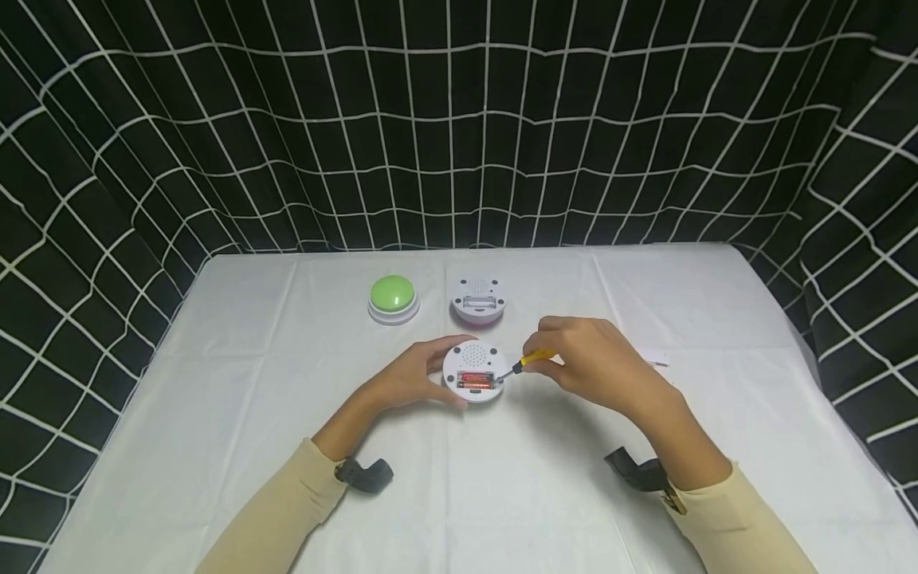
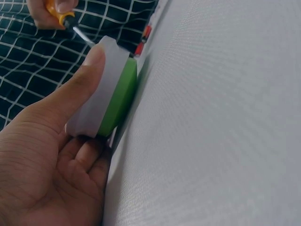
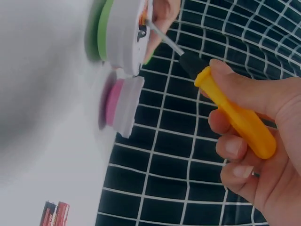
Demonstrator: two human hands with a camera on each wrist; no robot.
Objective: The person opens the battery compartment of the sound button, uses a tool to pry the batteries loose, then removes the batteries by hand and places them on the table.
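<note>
A white round push button (image 1: pixel 473 357) lies upside down on its green dome (image 2: pixel 117 99). My left hand (image 1: pixel 419 375) grips it by the rim, thumb on the near side and fingers around the far side. Two red batteries (image 1: pixel 476 380) sit in its uncovered battery compartment. My right hand (image 1: pixel 591 363) holds a yellow-handled screwdriver (image 3: pixel 244 122) between thumb and fingers. The screwdriver's metal tip reaches into the compartment, right at the batteries' right-hand end.
Behind stand an upright green push button (image 1: pixel 392 295) and an upturned pink one (image 1: pixel 478 301), its battery compartment bare. Two loose batteries (image 3: pixel 54 214) lie on the white tabletop. A small pale flat piece (image 1: pixel 654 357) lies beyond the right hand. Black cloth with white grid lines (image 1: pixel 459 143) surrounds the table.
</note>
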